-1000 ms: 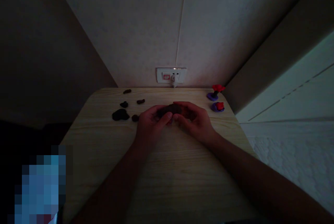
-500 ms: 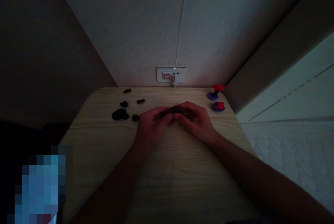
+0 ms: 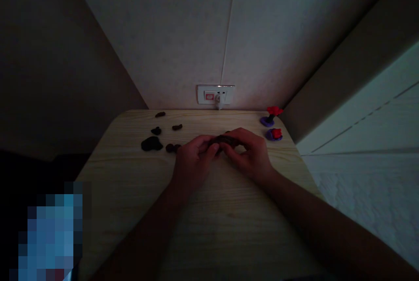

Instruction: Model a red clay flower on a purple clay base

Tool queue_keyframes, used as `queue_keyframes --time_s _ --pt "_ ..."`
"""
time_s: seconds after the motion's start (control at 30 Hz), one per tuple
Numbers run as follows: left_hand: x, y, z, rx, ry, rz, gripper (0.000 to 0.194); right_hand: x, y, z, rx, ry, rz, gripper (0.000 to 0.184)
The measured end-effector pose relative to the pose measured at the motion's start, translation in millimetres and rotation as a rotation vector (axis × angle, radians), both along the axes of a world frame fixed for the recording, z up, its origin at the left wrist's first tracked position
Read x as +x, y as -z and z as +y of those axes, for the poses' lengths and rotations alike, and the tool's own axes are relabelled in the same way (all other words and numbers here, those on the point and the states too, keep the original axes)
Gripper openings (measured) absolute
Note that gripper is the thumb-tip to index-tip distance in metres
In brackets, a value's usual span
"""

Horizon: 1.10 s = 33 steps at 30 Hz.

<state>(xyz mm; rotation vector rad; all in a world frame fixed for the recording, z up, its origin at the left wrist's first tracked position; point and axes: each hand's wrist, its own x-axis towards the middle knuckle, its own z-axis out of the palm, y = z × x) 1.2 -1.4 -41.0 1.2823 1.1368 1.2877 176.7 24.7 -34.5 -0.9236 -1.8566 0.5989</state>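
Both hands meet over the middle of the wooden table (image 3: 209, 211), pinching a dark brown piece of modelling clay (image 3: 225, 140). My left hand (image 3: 194, 159) is closed on its left side, with the thumb on the near face. My right hand (image 3: 250, 152) grips the right side between thumb and curled fingers. Fingers cover part of the clay, so its full shape is hidden. Just left of my left hand lie a small brown clay ball (image 3: 169, 148) and a second brown ball (image 3: 177, 147), partly behind the hand.
At the left lie a flat black clay piece (image 3: 151, 143), a smaller black lump (image 3: 156, 131) and brown strips (image 3: 177, 127). A red flower on a purple base (image 3: 274, 111) and a red-and-purple clay piece (image 3: 276, 133) stand right. Behind is a wall socket (image 3: 216, 94) with a plug.
My right hand has shifted slightly right and turned a little. The brown clay now looks thinner and lower between the fingers. More of the second brown ball shows beside my left hand.
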Motion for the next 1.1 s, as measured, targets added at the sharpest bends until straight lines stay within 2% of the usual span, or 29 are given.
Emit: queue_keyframes --time_s 0.1,0.27,0.43,0.7,1.1 --pt "0.4 0.5 -0.4 0.003 -0.021 -0.003 0.027 -1.1 -0.2 -1.5 0.039 0.009 -0.001 0.016" --pt "1.4 0.6 0.8 -0.065 -0.048 -0.129 0.033 -2.4 1.6 -3.2 0.038 -0.01 0.037 0.027" --pt "0.6 -1.4 0.8 -0.074 -0.086 -0.127 0.032 -2.6 -3.1 -4.3 0.121 -0.066 -0.003 0.026" --pt "0.8 -2.1 1.2 -0.075 -0.106 -0.143 0.032 -3.1 -4.6 -5.3 0.109 -0.11 0.015 0.026" --pt "-0.8 -4.9 -0.3 -0.132 0.006 -0.33 0.042 -3.1 -2.0 -3.2 0.178 -0.138 -0.031 0.029"
